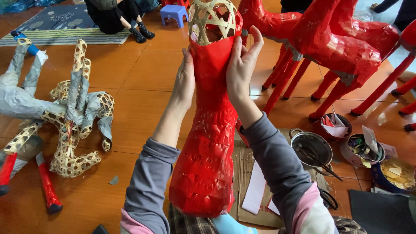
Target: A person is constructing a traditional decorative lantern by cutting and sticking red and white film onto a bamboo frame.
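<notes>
Open wooden floor (pixel 143 73) to the left and ahead; crowded on the right by red paper-covered animal figures (pixel 333 47) (at least two) and, lower right, one metal pot (pixel 311 147) plus three small bowls of scraps. One woven bamboo frame (pixel 203 125), wrapped in red paper except its bare lattice top, upright in the middle. Left hand (pixel 185 80) flat against its left side, right hand (pixel 242 65) spread on the right, fingers extended, both pressing paper. One grey-papered bamboo figure (pixel 69 117) lying left.
</notes>
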